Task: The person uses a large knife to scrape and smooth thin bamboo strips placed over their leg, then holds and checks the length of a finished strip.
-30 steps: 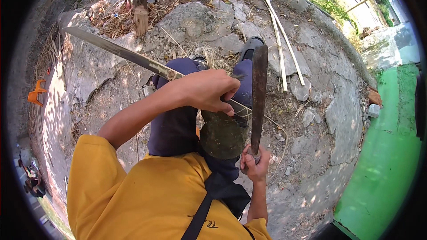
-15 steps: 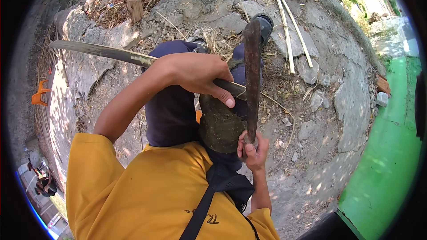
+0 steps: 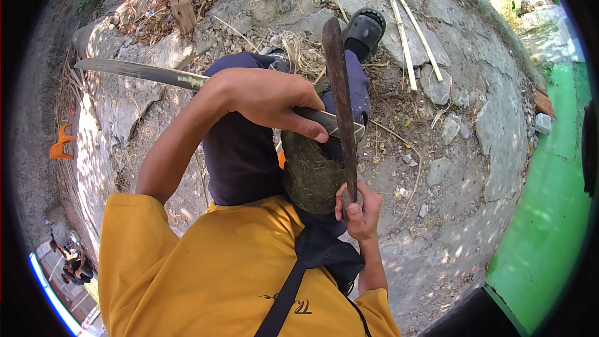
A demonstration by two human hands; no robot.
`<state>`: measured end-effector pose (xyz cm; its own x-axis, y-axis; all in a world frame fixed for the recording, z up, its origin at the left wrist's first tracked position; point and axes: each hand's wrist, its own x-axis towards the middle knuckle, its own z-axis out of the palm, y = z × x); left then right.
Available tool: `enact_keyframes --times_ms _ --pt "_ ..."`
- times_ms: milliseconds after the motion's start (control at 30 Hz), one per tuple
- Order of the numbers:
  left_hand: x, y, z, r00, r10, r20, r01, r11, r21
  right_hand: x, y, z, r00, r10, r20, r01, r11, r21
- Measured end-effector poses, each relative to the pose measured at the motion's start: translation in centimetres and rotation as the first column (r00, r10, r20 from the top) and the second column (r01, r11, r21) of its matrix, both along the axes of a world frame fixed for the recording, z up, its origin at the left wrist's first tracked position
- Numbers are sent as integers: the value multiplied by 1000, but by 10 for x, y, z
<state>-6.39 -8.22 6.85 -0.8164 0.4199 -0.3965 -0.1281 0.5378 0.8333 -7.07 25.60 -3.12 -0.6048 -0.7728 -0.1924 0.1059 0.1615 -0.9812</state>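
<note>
My left hand (image 3: 268, 100) is closed round a long dark strip of split bamboo (image 3: 146, 73), thumb along its near side. The strip lies across my legs, its far end reaching out to the left and its short end just past my fingers. My right hand (image 3: 360, 211) grips the handle of a machete with a long, rusty brown blade (image 3: 340, 81). The blade points away from me and crosses the short end of the strip; whether its edge has cut in, I cannot tell. A worn olive-brown pad (image 3: 312, 178) covers my right thigh below the strip.
Two pale split strips (image 3: 402, 31) lie on broken concrete ahead to the right. A cut wooden stump (image 3: 182, 11) stands at the far left. An orange plastic chair (image 3: 62, 142) is off to the left, a green surface (image 3: 536, 212) on the right. My sandalled foot (image 3: 365, 30) is stretched forward.
The machete blade's tip has tilted slightly to the left, and my right foot shows further out. Both hands keep their holds; the whole view has shifted a little.
</note>
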Motion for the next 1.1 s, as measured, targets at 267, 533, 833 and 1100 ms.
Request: enact_keyframes --times_ms 267,533,833,1100 --pt "0 -2 3 999 -26 20 27 998 -62 0 0 0 999 3 -34 -3 1000 -17" --pt "3 -4 6 999 -22 47 23 1000 -19 5 -2 1 999 -40 -17 40 999 5" --pt "42 20 12 859 167 -483 -420 770 -480 6 -3 7 999 -46 -3 46 996 81" --pt "56 14 -8 656 94 -749 -539 754 -377 -7 1 9 996 23 -91 -11 991 131"
